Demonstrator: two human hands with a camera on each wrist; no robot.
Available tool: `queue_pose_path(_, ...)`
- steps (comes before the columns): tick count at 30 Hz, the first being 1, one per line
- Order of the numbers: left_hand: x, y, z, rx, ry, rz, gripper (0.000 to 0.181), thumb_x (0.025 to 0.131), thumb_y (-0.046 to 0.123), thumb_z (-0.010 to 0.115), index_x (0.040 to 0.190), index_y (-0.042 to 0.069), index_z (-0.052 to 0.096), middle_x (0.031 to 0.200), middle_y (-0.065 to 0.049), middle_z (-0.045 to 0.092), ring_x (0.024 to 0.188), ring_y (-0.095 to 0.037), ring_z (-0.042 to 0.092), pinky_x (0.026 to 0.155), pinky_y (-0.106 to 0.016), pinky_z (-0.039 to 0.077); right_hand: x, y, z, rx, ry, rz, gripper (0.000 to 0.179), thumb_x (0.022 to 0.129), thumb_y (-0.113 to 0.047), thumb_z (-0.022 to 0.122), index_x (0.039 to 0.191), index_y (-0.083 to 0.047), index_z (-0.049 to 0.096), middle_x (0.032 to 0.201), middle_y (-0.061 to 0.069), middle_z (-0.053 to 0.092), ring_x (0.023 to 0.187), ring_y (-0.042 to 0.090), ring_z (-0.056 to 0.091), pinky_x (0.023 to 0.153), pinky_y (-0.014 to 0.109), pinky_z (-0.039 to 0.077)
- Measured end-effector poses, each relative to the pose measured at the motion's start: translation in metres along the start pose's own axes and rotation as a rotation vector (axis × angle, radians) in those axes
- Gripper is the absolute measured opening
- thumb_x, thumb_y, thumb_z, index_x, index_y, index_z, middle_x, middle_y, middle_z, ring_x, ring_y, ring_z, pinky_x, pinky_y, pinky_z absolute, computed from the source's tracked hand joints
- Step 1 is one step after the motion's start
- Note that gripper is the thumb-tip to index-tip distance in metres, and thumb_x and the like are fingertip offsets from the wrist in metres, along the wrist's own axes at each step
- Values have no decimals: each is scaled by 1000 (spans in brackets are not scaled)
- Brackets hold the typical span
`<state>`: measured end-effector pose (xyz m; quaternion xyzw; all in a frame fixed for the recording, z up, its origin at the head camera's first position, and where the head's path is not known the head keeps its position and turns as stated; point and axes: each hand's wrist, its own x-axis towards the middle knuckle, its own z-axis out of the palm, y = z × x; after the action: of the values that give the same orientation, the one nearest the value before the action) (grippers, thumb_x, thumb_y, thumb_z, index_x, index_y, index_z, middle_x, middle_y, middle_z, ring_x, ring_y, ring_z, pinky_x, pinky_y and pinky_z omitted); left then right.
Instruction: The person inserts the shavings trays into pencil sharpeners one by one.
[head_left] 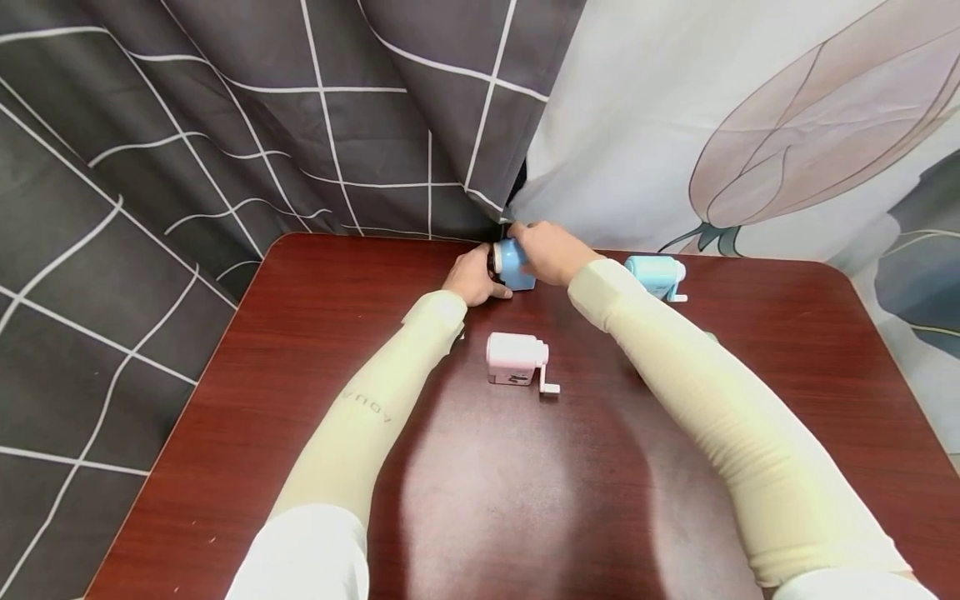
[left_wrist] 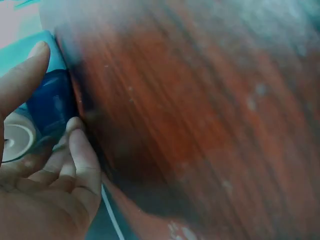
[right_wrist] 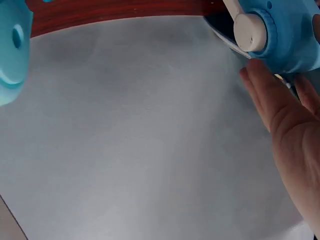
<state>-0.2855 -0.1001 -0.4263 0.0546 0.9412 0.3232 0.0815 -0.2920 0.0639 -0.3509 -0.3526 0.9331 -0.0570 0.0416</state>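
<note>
At the table's far edge sits a blue hand-crank pencil sharpener [head_left: 516,265] with a cream end. My left hand [head_left: 471,277] grips its left end; in the left wrist view the thumb [left_wrist: 30,75] lies along the blue body, and the curled fingers [left_wrist: 82,152] reach its dark-blue see-through part [left_wrist: 52,102]. From the far right side my right hand [head_left: 553,252] holds the same sharpener. Its fingers [right_wrist: 265,87] lie against the body near the cream knob [right_wrist: 250,32] in the right wrist view. Part of its grip is hidden.
A pink crank sharpener [head_left: 513,358] stands mid-table, nearer me. A turquoise one [head_left: 654,275] is at the far edge, right of my right hand. Something green [head_left: 711,337] shows partly behind my right sleeve. Dark checked [head_left: 390,133] and pale curtains [head_left: 622,125] hang behind the table.
</note>
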Motion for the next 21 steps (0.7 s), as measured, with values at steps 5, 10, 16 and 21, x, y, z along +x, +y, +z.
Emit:
queue_pose_path(5,-9,-3,-11,-57,-5,51,82,75,19,90,143,4,47,131,-12,61,113,-25,60,99,-35,46,-15,5,-11,41,16,-13,50,87,-5,77,129,8,53,120,28,63,108,44,63,94,49,50)
queue_pose_path(10,-25,-8,-30,-88,49,76,73,77,7,86,142,6,52,134,-10,61,113,-24,61,98,-33,47,-37,14,-24,59,55,-30,41,91,-3,72,128,7,56,122,27,64,106,43,64,94,51,49)
queue_pose_path(16,-51,3,-50,-44,77,132,34,85,9,81,116,5,68,113,-10,67,104,-23,61,93,-33,48,-66,32,-41,57,59,13,40,94,-3,67,130,6,54,124,28,63,104,44,64,93,53,49)
queue_pose_path(21,-68,34,-57,-34,3,258,27,84,10,82,106,2,69,99,-10,69,92,-20,64,87,-28,50,-83,48,-54,58,43,85,39,95,-1,64,132,6,53,125,30,61,104,45,64,91,54,49)
